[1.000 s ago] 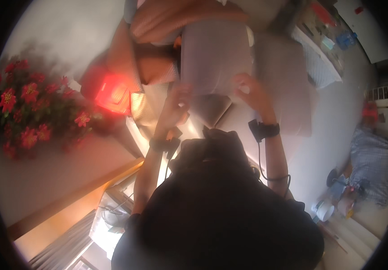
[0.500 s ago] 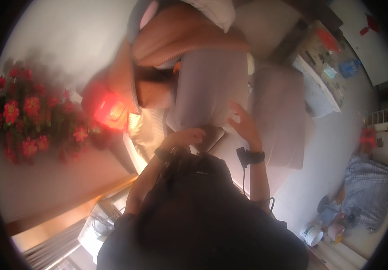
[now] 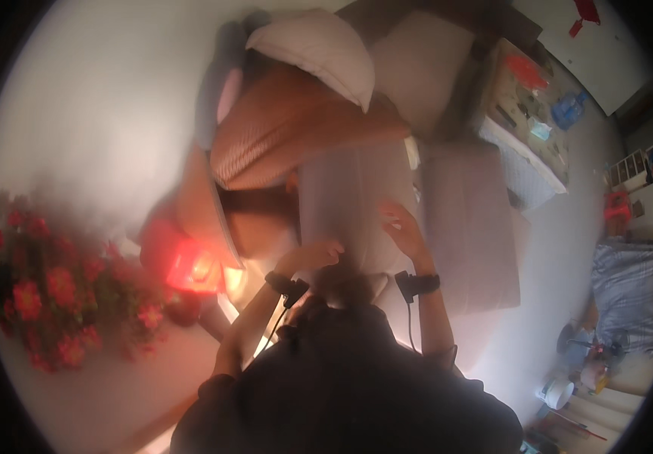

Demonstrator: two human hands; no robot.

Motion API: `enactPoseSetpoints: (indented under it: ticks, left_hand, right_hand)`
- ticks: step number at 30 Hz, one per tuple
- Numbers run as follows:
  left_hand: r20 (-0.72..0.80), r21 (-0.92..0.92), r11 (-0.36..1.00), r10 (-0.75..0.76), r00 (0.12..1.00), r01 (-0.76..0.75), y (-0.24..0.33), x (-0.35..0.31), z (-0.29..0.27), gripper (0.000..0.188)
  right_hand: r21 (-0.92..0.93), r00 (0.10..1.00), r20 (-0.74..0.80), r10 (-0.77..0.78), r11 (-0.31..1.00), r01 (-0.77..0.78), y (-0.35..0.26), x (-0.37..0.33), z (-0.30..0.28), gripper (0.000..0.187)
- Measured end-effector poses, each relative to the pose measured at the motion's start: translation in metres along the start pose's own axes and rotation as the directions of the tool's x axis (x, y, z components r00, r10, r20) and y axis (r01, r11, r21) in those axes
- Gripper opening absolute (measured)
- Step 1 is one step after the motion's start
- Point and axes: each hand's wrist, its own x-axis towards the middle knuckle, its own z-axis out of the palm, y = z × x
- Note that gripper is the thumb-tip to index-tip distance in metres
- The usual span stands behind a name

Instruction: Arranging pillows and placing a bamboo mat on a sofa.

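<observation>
My left hand (image 3: 313, 256) hovers by the near left part of a grey-mauve seat cushion (image 3: 353, 178), its fingers loosely bent and apart, with nothing visible in them. Over the right side of that same cushion, my right hand (image 3: 404, 233) has its fingers spread and holds nothing I can see. Whether either hand touches the fabric is unclear. A rust-brown ribbed cushion (image 3: 289, 125) lies beyond, with a pale pillow (image 3: 319, 49) on top. Black bands with cables circle both wrists.
Red flowers (image 3: 62, 287) and a glowing red lamp (image 3: 194, 268) are at the left. Another mauve cushion section (image 3: 469, 227) stands right of my hands. Farther right are a cluttered table (image 3: 523, 144) with a blue jug (image 3: 569, 110), a plaid cloth (image 3: 633, 295) and a white bucket (image 3: 556, 393).
The view has tilted, so the sofa, flowers and lamp sit lower in the picture and more of the pale pillow shows. Both hands stay over the seat cushion, still apart.
</observation>
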Motion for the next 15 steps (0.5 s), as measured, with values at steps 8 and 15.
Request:
enactPoseSetpoints:
  ticks: [8,15]
  left_hand:
    - [-0.299,-0.106,0.988,0.073,0.951,-0.11,-0.013,0.021,-0.181,0.035]
    - [-0.679,0.591,0.806,0.477,0.558,0.029,0.043,0.09,-0.362,0.049]
  right_hand:
    - [0.074,0.977,-0.203,-0.06,0.994,0.077,-0.021,0.152,0.033,0.032]
    - [-0.051,0.96,-0.188,-0.206,0.979,0.2,-0.01,0.308,0.043,0.042]
